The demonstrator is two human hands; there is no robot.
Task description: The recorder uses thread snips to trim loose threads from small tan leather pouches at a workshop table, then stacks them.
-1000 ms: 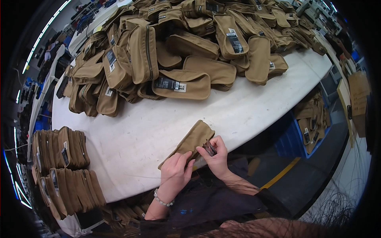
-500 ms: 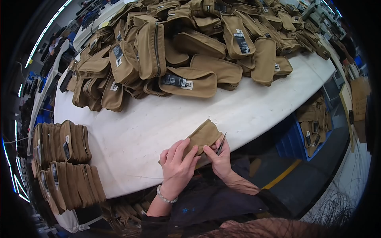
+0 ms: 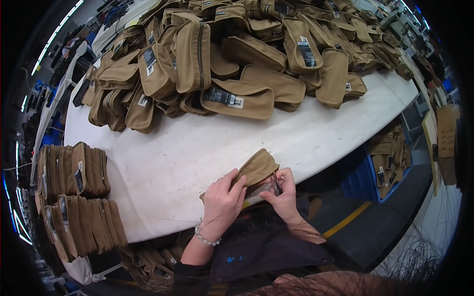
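Observation:
Close to the near edge of the white table, a tan fabric pouch (image 3: 259,166) is tilted up in my left hand (image 3: 223,198), whose fingers are closed on its near side. A beaded bracelet circles that wrist. My right hand (image 3: 282,196) is wrapped round a small pair of dark metal thread snips (image 3: 276,184). The blades point up at the pouch's right end, by its seam; whether they touch the fabric I cannot tell. The underside of the pouch is hidden.
A big heap of tan pouches (image 3: 237,101) covers the far side of the table (image 3: 163,158). Two rows of upright pouches (image 3: 84,222) stand at the left edge. Below the table's right side is a blue crate (image 3: 359,178) with more pouches.
My right hand has come off the pouch's edge and shifted slightly right. The snips have turned and sit lower in its fingers. The pouch is tipped more on its side in my left hand.

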